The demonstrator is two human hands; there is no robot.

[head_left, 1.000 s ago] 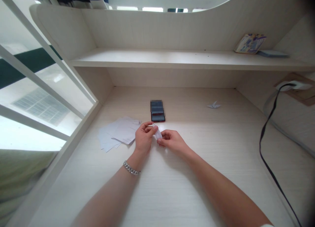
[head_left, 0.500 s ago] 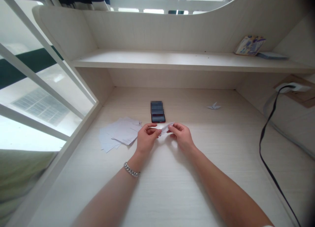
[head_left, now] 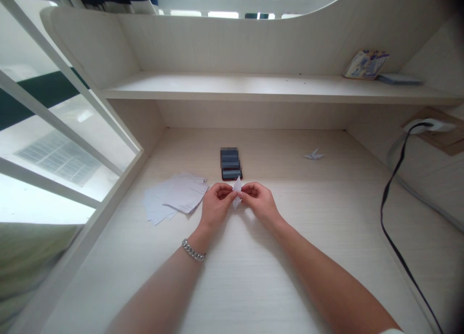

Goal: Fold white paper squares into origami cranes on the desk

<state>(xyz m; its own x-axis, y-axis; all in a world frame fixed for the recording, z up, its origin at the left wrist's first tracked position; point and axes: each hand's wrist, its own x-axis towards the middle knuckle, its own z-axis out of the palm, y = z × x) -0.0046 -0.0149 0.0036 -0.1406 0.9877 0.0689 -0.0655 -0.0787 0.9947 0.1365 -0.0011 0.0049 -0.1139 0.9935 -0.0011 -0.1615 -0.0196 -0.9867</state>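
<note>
A small piece of folded white paper point(head_left: 237, 185), narrow and pointed at top and bottom, is pinched between my two hands just above the desk. My left hand point(head_left: 218, 201), with a chain bracelet on its wrist, grips the left side with thumb and fingers. From the right, my right hand point(head_left: 259, 200) pinches the other side, thumbs close together. Right behind the paper lies a phone point(head_left: 231, 164) with its screen blurred. A finished-looking paper crane point(head_left: 314, 154) rests farther back on the right.
Loose white paper sheets point(head_left: 183, 194) are spread left of my hands on the desk point(head_left: 232, 285). A shelf point(head_left: 217, 85) spans the back, holding a colourful packet point(head_left: 366, 64) at right. A black cable point(head_left: 384, 218) hangs from the wall socket down the right side.
The folded paper has turned from a slanted position to upright, its tip now pointing away from me. My right hand has shifted slightly left, closer to my left hand.
</note>
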